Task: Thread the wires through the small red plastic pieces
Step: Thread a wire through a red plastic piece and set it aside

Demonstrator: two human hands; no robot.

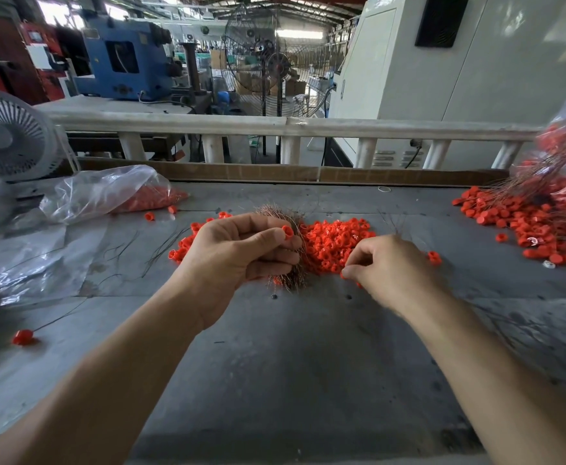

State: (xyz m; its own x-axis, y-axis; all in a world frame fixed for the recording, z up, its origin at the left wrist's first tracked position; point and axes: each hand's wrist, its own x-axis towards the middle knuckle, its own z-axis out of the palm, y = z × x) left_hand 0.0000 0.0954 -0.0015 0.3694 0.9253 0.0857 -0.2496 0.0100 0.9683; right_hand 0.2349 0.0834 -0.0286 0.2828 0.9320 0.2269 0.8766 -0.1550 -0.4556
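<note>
A heap of small red plastic pieces (pixel 333 243) lies in the middle of the grey table (pixel 274 364). My left hand (pixel 238 256) grips a bundle of thin copper-coloured wires (pixel 293 280) and pinches one red piece (pixel 287 231) between thumb and forefinger. My right hand (pixel 387 268) is just right of the heap, fingers curled, pinching a thin wire (pixel 396 226) that sticks up behind the knuckles. A red piece shows under its fingertips.
A clear bag of red pieces (pixel 107 193) lies at the back left beside a white fan (pixel 9 135). At the right sits a pile of threaded red pieces with wires (pixel 539 219) and a bag. Loose wires (pixel 160 250) and a lone red piece (pixel 23 337) lie left.
</note>
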